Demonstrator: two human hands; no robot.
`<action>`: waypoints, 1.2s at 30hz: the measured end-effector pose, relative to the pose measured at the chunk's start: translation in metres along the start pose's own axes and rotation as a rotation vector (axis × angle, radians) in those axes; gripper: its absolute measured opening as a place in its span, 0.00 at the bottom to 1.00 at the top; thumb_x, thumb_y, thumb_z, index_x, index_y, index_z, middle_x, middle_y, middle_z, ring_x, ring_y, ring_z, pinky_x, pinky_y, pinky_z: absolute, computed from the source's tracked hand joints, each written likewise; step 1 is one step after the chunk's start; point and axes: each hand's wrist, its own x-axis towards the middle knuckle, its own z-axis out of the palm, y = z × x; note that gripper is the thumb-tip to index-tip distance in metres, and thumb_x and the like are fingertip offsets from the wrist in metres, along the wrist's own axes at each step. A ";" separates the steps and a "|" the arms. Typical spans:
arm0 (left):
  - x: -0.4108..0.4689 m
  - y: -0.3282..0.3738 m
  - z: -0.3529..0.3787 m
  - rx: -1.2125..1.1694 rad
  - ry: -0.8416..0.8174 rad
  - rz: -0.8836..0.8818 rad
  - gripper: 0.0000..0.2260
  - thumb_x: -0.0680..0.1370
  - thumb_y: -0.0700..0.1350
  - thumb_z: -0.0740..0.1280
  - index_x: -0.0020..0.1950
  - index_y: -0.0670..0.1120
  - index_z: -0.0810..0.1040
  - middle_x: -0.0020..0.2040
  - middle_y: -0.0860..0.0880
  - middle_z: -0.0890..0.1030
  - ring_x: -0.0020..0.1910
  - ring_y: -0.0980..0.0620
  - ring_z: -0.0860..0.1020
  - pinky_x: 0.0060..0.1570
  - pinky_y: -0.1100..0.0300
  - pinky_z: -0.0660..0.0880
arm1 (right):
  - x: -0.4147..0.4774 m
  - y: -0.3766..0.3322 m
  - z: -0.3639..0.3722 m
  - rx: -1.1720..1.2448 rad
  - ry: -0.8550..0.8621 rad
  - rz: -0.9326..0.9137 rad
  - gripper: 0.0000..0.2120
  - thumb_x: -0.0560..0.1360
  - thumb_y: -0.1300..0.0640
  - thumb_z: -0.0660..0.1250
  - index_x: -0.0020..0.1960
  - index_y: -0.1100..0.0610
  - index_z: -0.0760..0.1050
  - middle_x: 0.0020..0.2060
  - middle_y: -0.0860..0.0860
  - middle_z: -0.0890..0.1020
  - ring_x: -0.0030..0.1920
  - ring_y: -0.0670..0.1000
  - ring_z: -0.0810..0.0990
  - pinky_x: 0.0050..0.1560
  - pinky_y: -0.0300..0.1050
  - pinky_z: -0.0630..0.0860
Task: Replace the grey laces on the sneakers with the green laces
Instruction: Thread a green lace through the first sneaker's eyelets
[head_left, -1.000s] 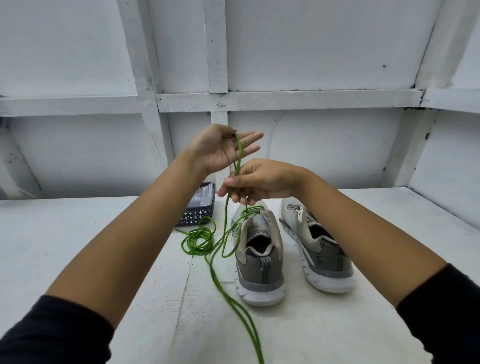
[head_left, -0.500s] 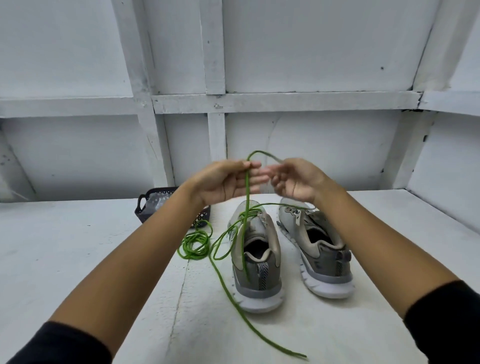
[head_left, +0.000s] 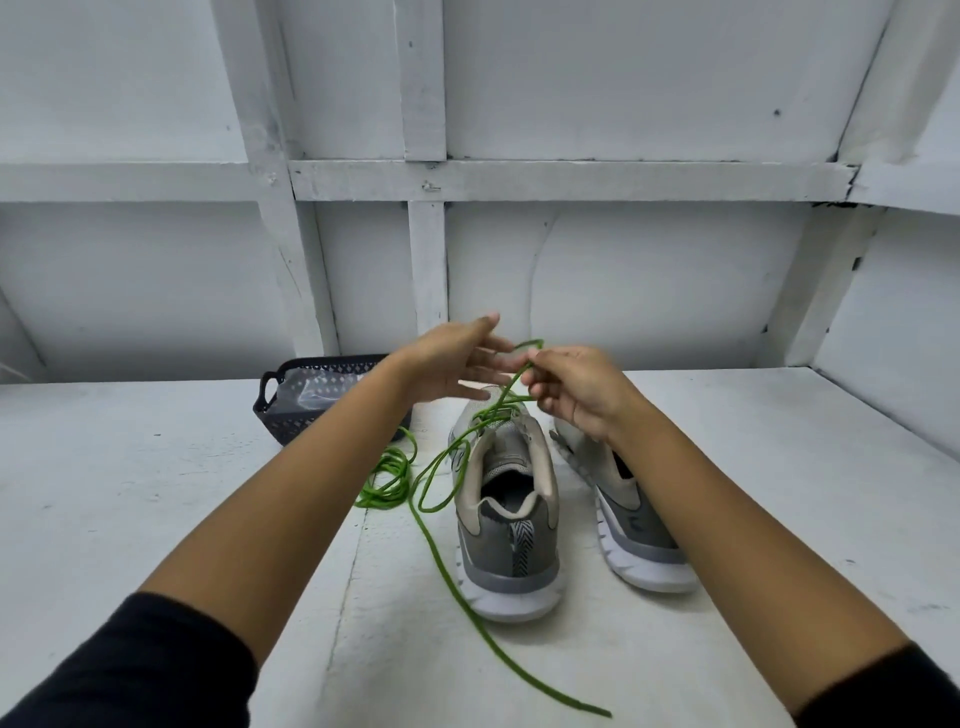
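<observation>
Two grey and beige sneakers stand heel-toward-me on the white table: the left sneaker (head_left: 506, 514) and the right sneaker (head_left: 631, 525), partly behind my right forearm. A green lace (head_left: 441, 564) runs from the left sneaker's toe eyelets, loops beside the shoe and trails toward me across the table. My right hand (head_left: 574, 389) pinches a raised loop of this lace above the toe. My left hand (head_left: 457, 361) hovers just left of it with fingers spread, holding nothing. A coiled bundle of green lace (head_left: 389, 480) lies left of the shoe.
A dark perforated plastic basket (head_left: 291, 415) with clear plastic inside sits at the back left, near the wall. White wooden wall framing (head_left: 426, 260) rises right behind the table. A seam (head_left: 353, 571) runs along the tabletop between my arms.
My left hand dropped from above, came beside my right hand, then let go of the lace and opened. The lace's loose end slid to the right on the table. My view tilted up.
</observation>
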 end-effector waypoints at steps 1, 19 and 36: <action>-0.001 -0.008 0.000 0.064 -0.015 -0.007 0.17 0.81 0.56 0.56 0.52 0.45 0.77 0.39 0.51 0.82 0.39 0.54 0.79 0.44 0.57 0.74 | 0.003 0.000 -0.002 0.045 0.061 -0.011 0.14 0.81 0.62 0.56 0.40 0.60 0.75 0.21 0.47 0.75 0.20 0.41 0.70 0.22 0.31 0.65; 0.011 -0.046 0.017 0.614 0.276 0.214 0.10 0.77 0.47 0.66 0.44 0.42 0.82 0.31 0.49 0.76 0.31 0.55 0.72 0.36 0.61 0.69 | 0.025 0.048 0.007 -0.148 0.387 -0.077 0.12 0.78 0.62 0.63 0.36 0.57 0.74 0.29 0.52 0.75 0.29 0.45 0.73 0.28 0.35 0.72; 0.013 -0.074 0.025 0.023 0.167 -0.105 0.10 0.77 0.37 0.65 0.58 0.38 0.79 0.42 0.46 0.80 0.38 0.54 0.77 0.44 0.64 0.76 | 0.040 0.080 0.003 -0.407 0.544 -0.027 0.08 0.78 0.63 0.63 0.41 0.62 0.77 0.27 0.51 0.77 0.20 0.44 0.73 0.31 0.42 0.75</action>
